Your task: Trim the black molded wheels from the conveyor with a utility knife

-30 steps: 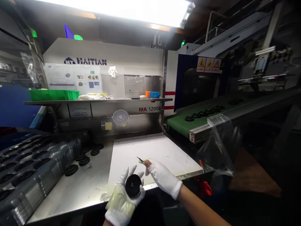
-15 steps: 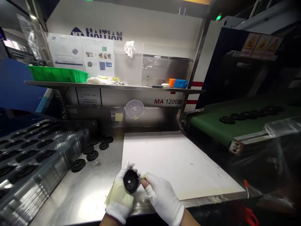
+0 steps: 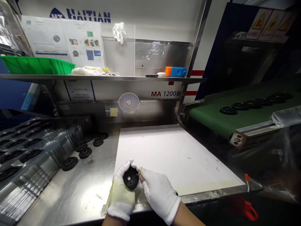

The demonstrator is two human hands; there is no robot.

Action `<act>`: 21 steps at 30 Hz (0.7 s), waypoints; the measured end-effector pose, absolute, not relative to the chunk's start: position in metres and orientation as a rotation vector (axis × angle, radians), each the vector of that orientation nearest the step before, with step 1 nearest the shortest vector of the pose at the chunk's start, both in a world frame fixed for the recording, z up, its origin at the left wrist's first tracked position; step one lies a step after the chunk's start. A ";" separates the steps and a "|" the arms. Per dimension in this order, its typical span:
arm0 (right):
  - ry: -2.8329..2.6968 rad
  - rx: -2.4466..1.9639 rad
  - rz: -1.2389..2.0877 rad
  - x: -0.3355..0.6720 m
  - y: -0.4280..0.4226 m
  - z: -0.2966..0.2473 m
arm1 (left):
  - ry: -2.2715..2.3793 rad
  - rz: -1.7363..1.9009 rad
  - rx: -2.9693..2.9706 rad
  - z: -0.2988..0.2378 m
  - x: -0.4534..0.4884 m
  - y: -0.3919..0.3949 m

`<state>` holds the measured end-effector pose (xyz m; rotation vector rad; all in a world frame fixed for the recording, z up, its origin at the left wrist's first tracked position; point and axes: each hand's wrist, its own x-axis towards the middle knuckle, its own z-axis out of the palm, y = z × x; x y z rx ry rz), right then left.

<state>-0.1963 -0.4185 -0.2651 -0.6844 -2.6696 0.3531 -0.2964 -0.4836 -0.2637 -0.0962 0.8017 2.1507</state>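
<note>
Blue letters spell "HAITIAN" (image 3: 88, 15) on the pale machine panel (image 3: 155, 20), beside an emblem (image 3: 57, 13) marked "HT". Under the shelf (image 3: 131, 78), red and black print reads "MA 1200 II" (image 3: 166, 94). The pinned instruction sheets (image 3: 86, 47) carry photos and text too small to read; the writing beneath the yellow triangles on the warning labels (image 3: 270, 23) is likewise illegible.

Both hands wear white gloves. The left hand (image 3: 121, 193) is curled around a black ribbed disc (image 3: 131, 178), held up over the worktop's (image 3: 70, 194) front edge with its round face showing. The right hand (image 3: 161, 193) is pinched, thumb tip bare, on a thin pointed tool (image 3: 138, 174), mostly hidden, its tip at the disc's right rim. More black discs (image 3: 85, 152) lie on the worktop beside the clear plastic trays (image 3: 50, 160), and others line the green conveyor belt (image 3: 209, 117).
</note>
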 end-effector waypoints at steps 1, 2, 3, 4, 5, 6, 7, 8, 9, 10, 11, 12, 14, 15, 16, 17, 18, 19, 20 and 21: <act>-2.658 -0.676 0.368 -0.196 -0.421 -0.267 | 0.798 2.161 -0.090 -0.267 -0.297 -0.482; -2.647 -0.679 0.383 -0.197 -0.423 -0.269 | 0.788 2.166 -0.091 -0.269 -0.298 -0.480; -2.642 -0.696 0.392 -0.197 -0.426 -0.272 | 0.775 2.174 -0.097 -0.272 -0.298 -0.477; -2.642 -0.722 0.392 -0.198 -0.429 -0.274 | 0.759 2.181 -0.105 -0.273 -0.299 -0.475; -2.645 -0.751 0.386 -0.199 -0.432 -0.277 | 0.744 2.189 -0.112 -0.274 -0.300 -0.473; -2.648 -0.773 0.377 -0.200 -0.435 -0.279 | 0.727 2.197 -0.113 -0.275 -0.300 -0.471; -2.648 -0.785 0.373 -0.201 -0.437 -0.280 | 0.705 2.214 -0.115 -0.275 -0.301 -0.471; -2.644 -0.788 0.376 -0.202 -0.439 -0.282 | 0.694 2.236 -0.111 -0.274 -0.301 -0.471; -2.636 -0.782 0.386 -0.203 -0.439 -0.282 | 0.705 2.244 -0.094 -0.272 -0.301 -0.472; -2.626 -0.773 0.401 -0.203 -0.438 -0.283 | 0.734 2.229 -0.067 -0.271 -0.301 -0.474; -2.614 -0.766 0.418 -0.202 -0.437 -0.283 | 0.771 2.195 -0.030 -0.269 -0.302 -0.476; -2.603 -0.757 0.440 -0.202 -0.435 -0.283 | 0.807 2.152 0.007 -0.268 -0.304 -0.479; -2.588 -0.729 0.496 -0.199 -0.430 -0.282 | 0.842 2.045 0.031 -0.267 -0.307 -0.483; -2.583 -0.721 0.519 -0.198 -0.428 -0.282 | 0.824 2.010 0.016 -0.267 -0.309 -0.484; -2.583 -0.722 0.528 -0.197 -0.427 -0.282 | 0.794 1.992 0.001 -0.267 -0.311 -0.484; -2.586 -0.733 0.520 -0.196 -0.426 -0.282 | 0.782 1.993 0.007 -0.268 -0.312 -0.484; -2.586 -0.757 0.498 -0.196 -0.425 -0.283 | 0.786 2.008 0.039 -0.270 -0.312 -0.484; -2.579 -0.789 0.465 -0.196 -0.425 -0.284 | 0.803 2.034 0.089 -0.271 -0.311 -0.483; -2.568 -0.820 0.438 -0.197 -0.426 -0.284 | 0.845 2.068 0.163 -0.272 -0.310 -0.483; -2.554 -0.842 0.420 -0.198 -0.427 -0.285 | 0.909 2.111 0.250 -0.273 -0.308 -0.483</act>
